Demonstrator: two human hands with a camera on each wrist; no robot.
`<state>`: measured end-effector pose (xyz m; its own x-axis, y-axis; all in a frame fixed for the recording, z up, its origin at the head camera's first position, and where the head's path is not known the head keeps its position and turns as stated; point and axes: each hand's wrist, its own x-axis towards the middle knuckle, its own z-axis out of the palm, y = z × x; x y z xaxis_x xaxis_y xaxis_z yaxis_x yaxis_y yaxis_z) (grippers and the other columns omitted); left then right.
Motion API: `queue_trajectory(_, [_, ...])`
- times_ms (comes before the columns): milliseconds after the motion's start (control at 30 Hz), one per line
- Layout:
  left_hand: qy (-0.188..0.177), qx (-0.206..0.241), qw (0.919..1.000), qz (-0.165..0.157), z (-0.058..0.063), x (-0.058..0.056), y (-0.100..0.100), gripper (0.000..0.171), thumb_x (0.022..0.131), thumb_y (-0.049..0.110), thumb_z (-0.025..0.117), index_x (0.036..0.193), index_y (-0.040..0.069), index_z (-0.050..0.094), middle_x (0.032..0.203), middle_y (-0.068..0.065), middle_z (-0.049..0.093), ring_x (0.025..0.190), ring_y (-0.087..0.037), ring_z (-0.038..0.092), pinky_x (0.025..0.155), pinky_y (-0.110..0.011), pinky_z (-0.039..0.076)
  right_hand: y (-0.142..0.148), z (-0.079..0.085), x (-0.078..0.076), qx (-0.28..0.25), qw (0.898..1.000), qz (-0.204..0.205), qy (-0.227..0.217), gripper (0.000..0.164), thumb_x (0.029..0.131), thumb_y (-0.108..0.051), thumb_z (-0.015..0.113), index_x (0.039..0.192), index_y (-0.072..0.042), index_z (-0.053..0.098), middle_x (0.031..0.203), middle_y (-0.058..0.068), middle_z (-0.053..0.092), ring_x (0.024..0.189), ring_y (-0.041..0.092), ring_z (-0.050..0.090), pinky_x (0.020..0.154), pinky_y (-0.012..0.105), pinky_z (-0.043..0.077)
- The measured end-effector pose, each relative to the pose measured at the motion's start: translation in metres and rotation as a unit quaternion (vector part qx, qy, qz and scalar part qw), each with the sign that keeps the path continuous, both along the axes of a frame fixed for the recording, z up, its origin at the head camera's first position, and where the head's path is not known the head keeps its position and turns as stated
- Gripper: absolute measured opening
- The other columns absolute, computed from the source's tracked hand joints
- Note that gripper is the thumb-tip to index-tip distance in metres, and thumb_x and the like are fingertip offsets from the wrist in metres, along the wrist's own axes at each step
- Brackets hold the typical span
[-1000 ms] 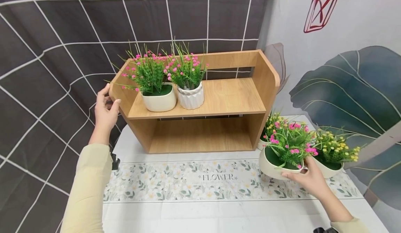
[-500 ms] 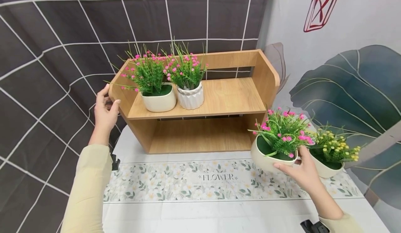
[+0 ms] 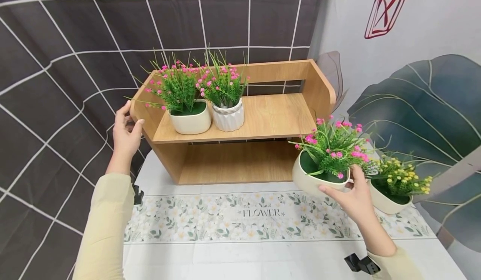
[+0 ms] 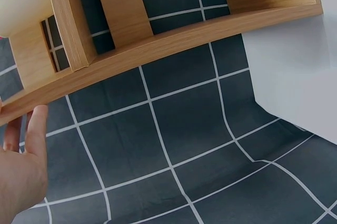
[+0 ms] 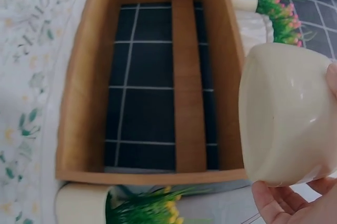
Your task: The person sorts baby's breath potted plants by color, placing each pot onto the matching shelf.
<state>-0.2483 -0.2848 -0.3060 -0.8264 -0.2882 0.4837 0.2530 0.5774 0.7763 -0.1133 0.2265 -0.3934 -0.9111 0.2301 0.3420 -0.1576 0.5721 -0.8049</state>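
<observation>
A cream oval flowerpot (image 3: 313,184) with pink flowers and green grass is in my right hand (image 3: 355,196). The thumb lies along its front and the fingers are at its right end. It is raised in front of the wooden shelf's right side; its smooth wall (image 5: 295,118) fills the right of the right wrist view. My left hand (image 3: 127,136) touches the outer edge of the left side panel of the shelf (image 3: 276,113). In the left wrist view, fingertips (image 4: 39,116) meet that panel's edge. On the upper board stand a cream pink-flowered pot (image 3: 191,121) and a white ribbed one (image 3: 229,117).
A cream pot with yellow flowers (image 3: 392,204) stands on the table at the right. Another yellow-flowered pot (image 5: 81,205), beside the shelf's right side, shows in the right wrist view. A floral runner (image 3: 210,225) crosses the table in front. A dark gridded cloth (image 3: 225,25) hangs behind.
My right hand has moved left and up with the pink-flowered pot, away from the yellow-flowered pot and toward the shelf's right front corner. My left hand stays at the side panel.
</observation>
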Motion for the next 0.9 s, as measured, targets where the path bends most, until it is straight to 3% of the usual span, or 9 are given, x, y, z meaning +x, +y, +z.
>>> queue_trajectory(400, [-0.010,0.005,0.9999,0.007,-0.001,-0.001,0.000,0.058,0.095,0.001,0.050,0.147,0.019,0.033,0.123,-0.019,0.051,0.077,0.007,0.045,0.063,-0.004,0.041,-0.017,0.021,-0.004,-0.004,1.000,0.012,-0.007,0.072,0.071,-0.015,0.082,0.129,-0.001,0.042,0.110,0.003,0.046,0.094,-0.001,0.039,0.076,0.017,0.035])
queue_trajectory(633, [-0.012,-0.001,0.9999,0.012,0.000,-0.001,-0.001,0.057,0.095,0.001,0.049,0.147,0.019,0.032,0.124,-0.020,0.052,0.079,0.005,0.045,0.064,-0.004,0.041,-0.025,0.032,-0.017,-0.008,1.000,0.018,-0.003,0.071,0.071,-0.016,0.083,0.129,-0.003,0.043,0.110,0.001,0.046,0.091,-0.001,0.039,0.075,0.019,0.035])
queue_trajectory(900, [-0.009,0.008,0.9999,0.002,0.001,0.000,0.001,0.056,0.095,0.001,0.048,0.147,0.017,0.032,0.124,-0.020,0.051,0.078,0.006,0.045,0.063,-0.005,0.041,-0.036,0.039,-0.037,-0.051,0.998,0.032,0.025,0.072,0.072,-0.011,0.082,0.134,-0.006,0.044,0.114,-0.011,0.046,0.098,-0.004,0.045,0.078,0.013,0.039])
